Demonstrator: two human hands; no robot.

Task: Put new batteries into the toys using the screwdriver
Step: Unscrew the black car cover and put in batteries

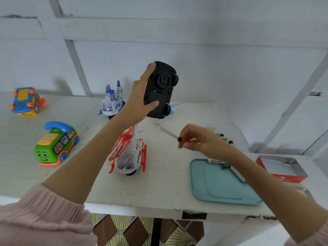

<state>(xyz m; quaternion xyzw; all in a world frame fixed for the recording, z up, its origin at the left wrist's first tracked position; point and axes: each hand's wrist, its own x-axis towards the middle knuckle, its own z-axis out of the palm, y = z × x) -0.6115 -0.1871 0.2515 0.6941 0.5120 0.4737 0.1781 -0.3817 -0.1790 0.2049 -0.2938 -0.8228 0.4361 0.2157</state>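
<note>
Left hand (140, 96) has its grip wrapped round a black toy car (160, 89), held up above the table (159, 183) with its underside and wheels facing the camera. Right hand (197, 139) pinches a screwdriver (173, 135), its blurred shaft pointing up-left toward the car without touching it. Below them a red-and-white helicopter toy (128, 153) stands on the table. Batteries (237, 173) lie on a teal tray (220, 189) near the right forearm.

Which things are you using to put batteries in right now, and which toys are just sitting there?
In use:
black toy car, underside up, held by left hand
screwdriver in right hand
batteries on teal plastic tray

Lying about:
green telephone bus
red-and-white helicopter
blue-and-white plane
blue-and-orange cube toy
red box
</note>
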